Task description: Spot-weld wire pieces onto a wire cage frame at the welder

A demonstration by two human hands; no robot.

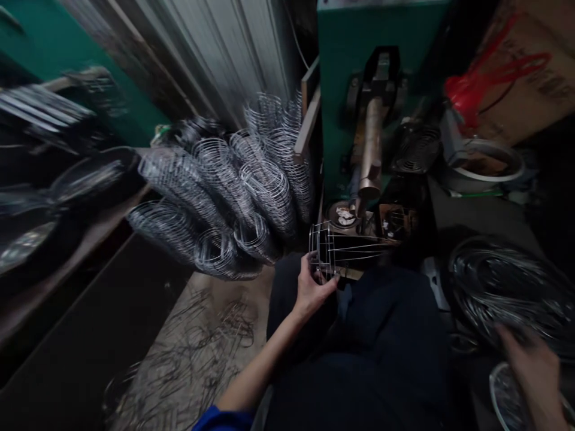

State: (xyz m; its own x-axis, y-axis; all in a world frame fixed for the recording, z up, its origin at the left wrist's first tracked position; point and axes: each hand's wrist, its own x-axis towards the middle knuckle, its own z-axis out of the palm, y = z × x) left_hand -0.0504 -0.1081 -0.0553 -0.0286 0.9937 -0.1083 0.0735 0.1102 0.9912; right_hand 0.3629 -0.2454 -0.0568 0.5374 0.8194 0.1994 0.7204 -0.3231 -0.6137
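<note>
My left hand (313, 288) is closed around the near end of a small wire frame (331, 246) with a cage-like end and long thin rods running to the right. It is held above my lap, just in front of a green machine (335, 131). My right hand (532, 368) is off to the right, smeared by motion, between a pile of wire rings (494, 281) and a round container (496, 398) of small shiny pieces. Whether its fingers hold anything is not visible. The machine's copper-coloured cylindrical arm (372, 149) juts toward me above the frame.
Several leaning stacks of round wire pieces (269, 185) stand left of the machine. Loose bent wires (211, 335) litter the floor at lower left. Dark round pans (94, 173) stand far left. A white bowl (516, 164), a red object (467, 96) and a cardboard box (539, 54) are at right.
</note>
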